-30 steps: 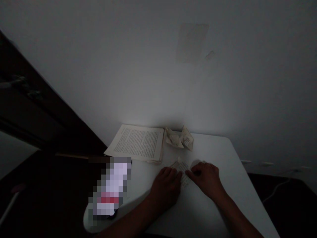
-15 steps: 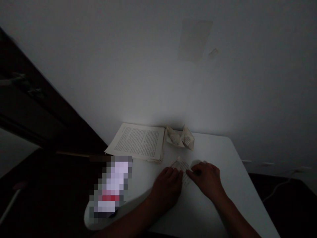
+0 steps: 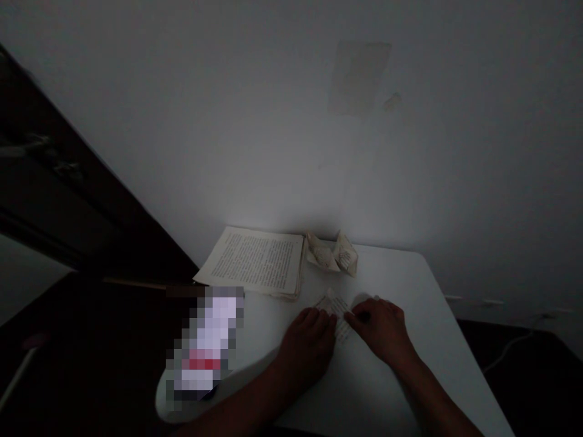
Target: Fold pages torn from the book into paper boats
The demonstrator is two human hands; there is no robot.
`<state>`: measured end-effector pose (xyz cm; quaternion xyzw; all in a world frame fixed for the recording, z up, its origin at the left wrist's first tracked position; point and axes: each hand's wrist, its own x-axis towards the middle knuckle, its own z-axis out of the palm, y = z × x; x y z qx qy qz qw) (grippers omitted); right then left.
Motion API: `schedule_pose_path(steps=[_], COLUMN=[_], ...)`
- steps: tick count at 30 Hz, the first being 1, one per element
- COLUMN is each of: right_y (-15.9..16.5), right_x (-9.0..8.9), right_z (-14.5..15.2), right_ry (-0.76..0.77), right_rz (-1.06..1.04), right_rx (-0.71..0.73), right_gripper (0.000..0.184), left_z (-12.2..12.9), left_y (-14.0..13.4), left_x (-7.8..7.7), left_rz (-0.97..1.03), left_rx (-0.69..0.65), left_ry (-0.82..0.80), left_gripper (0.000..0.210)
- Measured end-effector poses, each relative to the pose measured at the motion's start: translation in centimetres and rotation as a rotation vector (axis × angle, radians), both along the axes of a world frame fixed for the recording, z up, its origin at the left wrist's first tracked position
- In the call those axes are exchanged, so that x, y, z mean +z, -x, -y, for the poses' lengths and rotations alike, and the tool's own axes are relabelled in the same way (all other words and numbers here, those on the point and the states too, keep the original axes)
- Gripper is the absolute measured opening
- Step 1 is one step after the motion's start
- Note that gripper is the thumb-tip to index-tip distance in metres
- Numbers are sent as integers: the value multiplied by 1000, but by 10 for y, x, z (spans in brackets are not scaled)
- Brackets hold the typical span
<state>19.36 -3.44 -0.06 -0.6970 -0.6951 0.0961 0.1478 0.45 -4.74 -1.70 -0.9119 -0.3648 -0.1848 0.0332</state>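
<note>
A small folded sheet of printed paper [image 3: 341, 308] lies on the white table, its corner pointing away from me. Over its left side rests my left hand [image 3: 308, 343], fingers bent and pressing the paper down. My right hand [image 3: 380, 325] pinches the paper's right edge between thumb and forefinger. Both hands cover part of the sheet, so its full outline is hidden. Just beyond it stand two folded paper shapes [image 3: 322, 255] with open, pointed sides, made from similar printed paper.
A stack of printed pages [image 3: 255, 261] lies at the table's back left, near the wall. In front of it is a blurred-out lit object [image 3: 209, 340], perhaps a phone. The white table [image 3: 401, 267] meets the wall behind. A dark door [image 3: 68, 200] stands at left; a cable [image 3: 510, 346] hangs at right.
Almost nothing differs. My right fingertips have shifted very slightly along the paper's edge, and the view has moved a little. Both hands stay on the same sheet.
</note>
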Motion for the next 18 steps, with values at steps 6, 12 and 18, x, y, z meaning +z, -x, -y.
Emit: schedule_pose_path(steps=[6,12,18], right_y=[-3,-2,-5], right_x=[0,2,3], right_z=[-1,-2,-1], right_ry=[35,34,51], right_rz=[-24,9,-26], right_rx=[19,17,25], right_gripper=[22,23,19], left_z=[0,-1,0], left_y=[0,0,0], left_x=[0,1,-2], left_rz=[0,-6,15], left_rx=[7,4,16], left_ry=[29,55,43], left_gripper=[33,34,34])
